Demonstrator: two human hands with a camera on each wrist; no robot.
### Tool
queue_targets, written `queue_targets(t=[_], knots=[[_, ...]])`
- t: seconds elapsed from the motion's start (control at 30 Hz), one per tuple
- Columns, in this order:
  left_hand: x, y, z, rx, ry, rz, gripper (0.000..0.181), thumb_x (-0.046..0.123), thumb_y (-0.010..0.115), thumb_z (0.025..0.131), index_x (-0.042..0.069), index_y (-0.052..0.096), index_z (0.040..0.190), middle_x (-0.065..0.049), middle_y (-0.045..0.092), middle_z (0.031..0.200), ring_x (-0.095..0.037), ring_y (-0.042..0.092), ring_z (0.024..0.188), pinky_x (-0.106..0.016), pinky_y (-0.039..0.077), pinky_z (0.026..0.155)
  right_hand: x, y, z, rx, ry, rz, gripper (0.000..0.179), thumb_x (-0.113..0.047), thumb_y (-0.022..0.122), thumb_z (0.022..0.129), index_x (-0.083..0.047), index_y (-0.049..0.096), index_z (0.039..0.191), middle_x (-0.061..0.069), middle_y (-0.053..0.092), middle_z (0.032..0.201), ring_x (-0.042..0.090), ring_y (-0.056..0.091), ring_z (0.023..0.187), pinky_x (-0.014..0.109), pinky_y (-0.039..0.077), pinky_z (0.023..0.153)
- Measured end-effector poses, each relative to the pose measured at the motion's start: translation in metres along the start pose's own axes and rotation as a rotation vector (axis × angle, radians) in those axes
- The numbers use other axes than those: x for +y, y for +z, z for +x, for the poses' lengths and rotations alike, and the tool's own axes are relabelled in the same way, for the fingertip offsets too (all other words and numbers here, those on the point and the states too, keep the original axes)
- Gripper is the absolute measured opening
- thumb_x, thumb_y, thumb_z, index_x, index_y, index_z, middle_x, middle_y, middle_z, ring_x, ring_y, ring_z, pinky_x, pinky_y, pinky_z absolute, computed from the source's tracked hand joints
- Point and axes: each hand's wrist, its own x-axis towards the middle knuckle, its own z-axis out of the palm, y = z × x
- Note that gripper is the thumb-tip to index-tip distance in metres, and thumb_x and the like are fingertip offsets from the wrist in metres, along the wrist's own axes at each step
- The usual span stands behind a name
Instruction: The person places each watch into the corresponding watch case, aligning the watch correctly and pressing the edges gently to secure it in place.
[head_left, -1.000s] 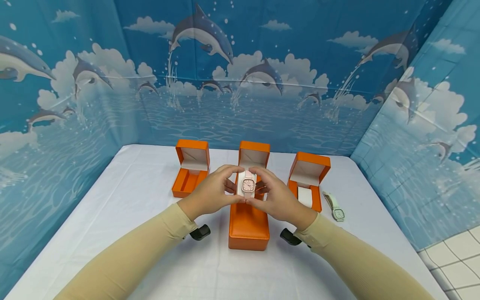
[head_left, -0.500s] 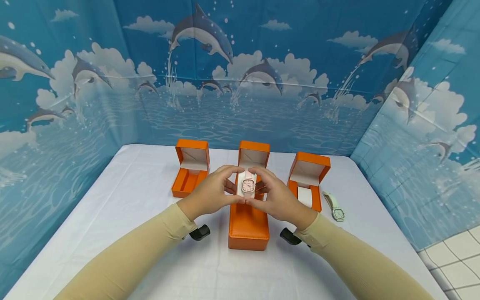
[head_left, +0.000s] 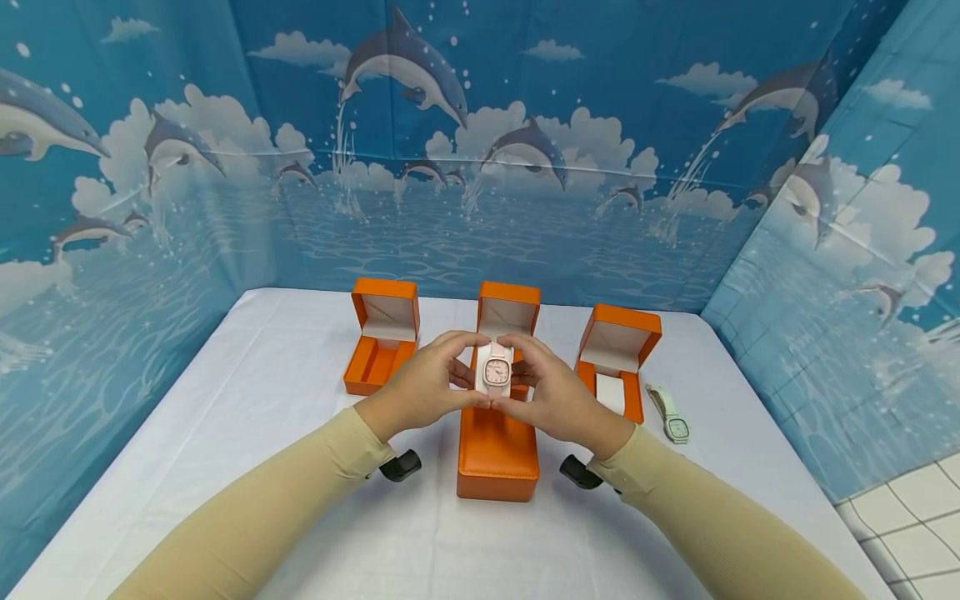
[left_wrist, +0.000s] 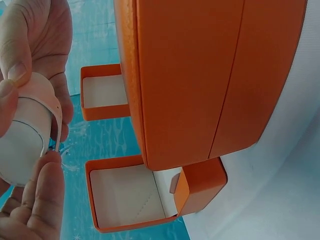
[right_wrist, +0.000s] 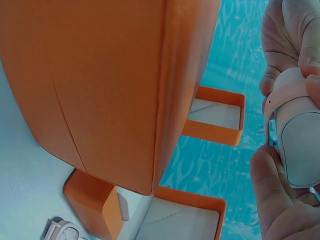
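Worked before a dolphin-print curtain (head_left: 480, 225), at a surface (head_left: 300, 350) spread with white cloth. Held a pink-strapped watch (head_left: 497, 372) round a white cushion (right_wrist: 302, 155), pinched between left hand (head_left: 420, 383) and right hand (head_left: 555, 393), raised above a closed orange box (head_left: 498, 454). Seemed to have the strap looped round the cushion already; could not tell whether fastened. Had not yet set either inside a box. Saw no cushion in the open left-hand box (head_left: 363, 388); could not see fully into the open middle box (head_left: 510, 292) behind the hands. Apparently left undone a pale green watch (head_left: 676, 427), lying loose beside the open right-hand box (head_left: 633, 400), within it a bare cushion (head_left: 611, 393).
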Motion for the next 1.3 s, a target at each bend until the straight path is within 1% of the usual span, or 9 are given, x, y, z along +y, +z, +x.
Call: queue_targets(t=[0.2,0.4,0.7,0.77,0.9,0.97,1.03,1.2,1.3], knots=[[0.0,-0.0004,0.0001,-0.002,-0.001,-0.013,0.079,0.022,0.088,0.087,0.014,0.048,0.155,-0.002,0.051,0.152,-0.006,0.073,0.097,-0.037,0.064,0.091,-0.0019,-0.0005,-0.0002,0.004,-0.008,-0.018,0.077,-0.014,0.085,0.09,-0.012,0.042,0.154,0.007,0.044,0.157,0.022,0.067,0.117,0.039,0.059,0.103],[0.0003,-0.0008,0.0,-0.004,-0.002,-0.035,0.08,0.021,0.088,0.087,0.012,0.048,0.155,-0.003,0.051,0.152,-0.007,0.074,0.097,-0.041,0.064,0.092,-0.0023,-0.0001,0.0001,0.003,0.007,-0.021,0.078,-0.015,0.085,0.09,-0.012,0.042,0.155,0.007,0.044,0.158,0.023,0.067,0.119,0.041,0.058,0.104],[0.0018,-0.0013,0.0004,-0.01,-0.019,-0.017,0.079,0.022,0.088,0.088,0.015,0.048,0.156,0.001,0.051,0.152,-0.005,0.073,0.097,-0.027,0.063,0.089,-0.0023,-0.0003,0.0007,-0.001,0.015,-0.032,0.077,-0.016,0.085,0.091,-0.012,0.042,0.154,0.004,0.044,0.157,0.02,0.067,0.118,0.037,0.059,0.104],[0.002,-0.0013,0.0003,-0.01,-0.018,-0.012,0.079,0.022,0.088,0.088,0.015,0.047,0.156,0.001,0.051,0.152,-0.005,0.073,0.097,-0.029,0.063,0.089,-0.0026,-0.0002,0.0005,-0.002,0.015,-0.041,0.077,-0.017,0.084,0.091,-0.012,0.042,0.155,0.004,0.044,0.157,0.02,0.067,0.118,0.037,0.059,0.103],[0.0017,-0.0015,-0.0001,-0.013,-0.019,-0.015,0.08,0.022,0.088,0.088,0.015,0.047,0.156,0.001,0.05,0.153,-0.005,0.073,0.097,-0.037,0.063,0.092,-0.0029,0.0004,0.0005,-0.003,0.01,-0.047,0.076,-0.018,0.084,0.091,-0.013,0.042,0.154,0.003,0.045,0.157,0.02,0.067,0.117,0.038,0.059,0.103],[0.0013,-0.0015,-0.0003,-0.015,-0.018,-0.016,0.079,0.022,0.088,0.088,0.015,0.047,0.156,0.0,0.05,0.152,-0.005,0.073,0.097,-0.038,0.063,0.092,-0.003,0.0006,0.0006,-0.003,0.006,-0.045,0.076,-0.019,0.084,0.091,-0.013,0.042,0.154,0.003,0.045,0.156,0.02,0.067,0.118,0.038,0.059,0.103],[0.0006,-0.0015,-0.0005,-0.015,-0.012,-0.012,0.079,0.022,0.088,0.087,0.015,0.048,0.155,0.0,0.05,0.152,-0.004,0.073,0.097,-0.035,0.063,0.092,-0.0028,0.0008,0.001,-0.004,0.002,-0.043,0.075,-0.02,0.085,0.091,-0.014,0.042,0.153,0.002,0.046,0.155,0.019,0.067,0.118,0.038,0.059,0.104],[-0.001,-0.0022,-0.0004,-0.016,0.007,0.001,0.078,0.023,0.088,0.088,0.015,0.048,0.155,0.0,0.051,0.151,-0.002,0.072,0.096,-0.024,0.061,0.091,-0.0021,0.0012,0.0016,-0.008,-0.003,-0.04,0.075,-0.02,0.085,0.091,-0.015,0.042,0.153,0.001,0.046,0.155,0.019,0.067,0.119,0.039,0.058,0.104],[-0.0015,-0.0032,-0.0004,-0.016,0.021,0.0,0.078,0.023,0.088,0.088,0.014,0.048,0.154,-0.001,0.051,0.15,-0.003,0.073,0.095,-0.023,0.061,0.091,-0.0022,0.001,0.0018,-0.01,-0.004,-0.039,0.076,-0.02,0.085,0.091,-0.016,0.042,0.153,0.001,0.045,0.156,0.019,0.066,0.119,0.039,0.058,0.104]])
